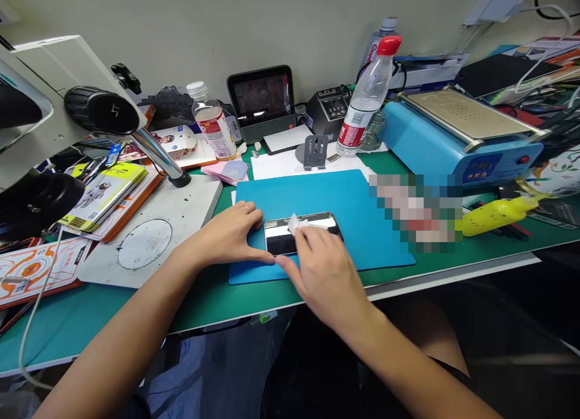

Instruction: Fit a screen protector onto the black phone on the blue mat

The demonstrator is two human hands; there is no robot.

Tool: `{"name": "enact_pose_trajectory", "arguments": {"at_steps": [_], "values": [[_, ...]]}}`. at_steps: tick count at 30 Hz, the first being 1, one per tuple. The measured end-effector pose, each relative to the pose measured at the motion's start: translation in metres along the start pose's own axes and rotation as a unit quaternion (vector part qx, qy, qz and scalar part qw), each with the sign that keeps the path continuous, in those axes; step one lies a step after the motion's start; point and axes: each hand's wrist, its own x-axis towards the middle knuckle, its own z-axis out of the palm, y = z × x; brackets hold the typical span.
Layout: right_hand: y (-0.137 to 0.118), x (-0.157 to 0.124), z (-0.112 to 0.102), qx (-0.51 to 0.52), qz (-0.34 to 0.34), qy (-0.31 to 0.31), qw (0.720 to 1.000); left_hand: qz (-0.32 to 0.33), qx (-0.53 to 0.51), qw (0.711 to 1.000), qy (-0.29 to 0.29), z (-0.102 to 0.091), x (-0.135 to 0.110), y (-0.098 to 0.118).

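Mid-frame, the right hand (pixel 324 271) pinches a white wipe (pixel 294 222) over a glossy phone (pixel 280 244), the left hand (pixel 229 235) spread wide at its left end, on a blue mat (pixel 380 232) before a dark stand (pixel 315 152), upper centre.

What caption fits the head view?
Over a phone on a blue mat, the right hand holds a white wipe, left hand alongside.

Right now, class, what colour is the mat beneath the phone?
The mat beneath the phone is blue; the head view shows it best.

"Gan" on bottle (pixel 372 49), "ATTERY" on box (pixel 103 203)
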Motion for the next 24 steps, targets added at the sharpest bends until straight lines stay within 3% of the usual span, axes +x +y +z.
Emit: {"name": "enact_pose_trajectory", "arguments": {"at_steps": [5, 9, 16, 24], "values": [[-0.017, -0.001, 0.000, 0.049, -0.040, -0.022, 0.998, -0.002, -0.005, 1.000, 0.012, 0.003, 0.000, 0.001], [0.007, -0.015, -0.013, 0.045, -0.055, -0.034, 0.997, -0.007, 0.006, 1.000, -0.002, 0.003, 0.000, 0.001], [0.041, -0.045, -0.029, 0.002, -0.024, 0.009, 1.000, -0.017, -0.012, 1.000, -0.006, 0.001, -0.001, 0.001], [0.044, -0.030, -0.026, -0.021, -0.020, 0.007, 1.000, -0.022, -0.004, 1.000, -0.010, 0.001, 0.000, 0.001]]}}
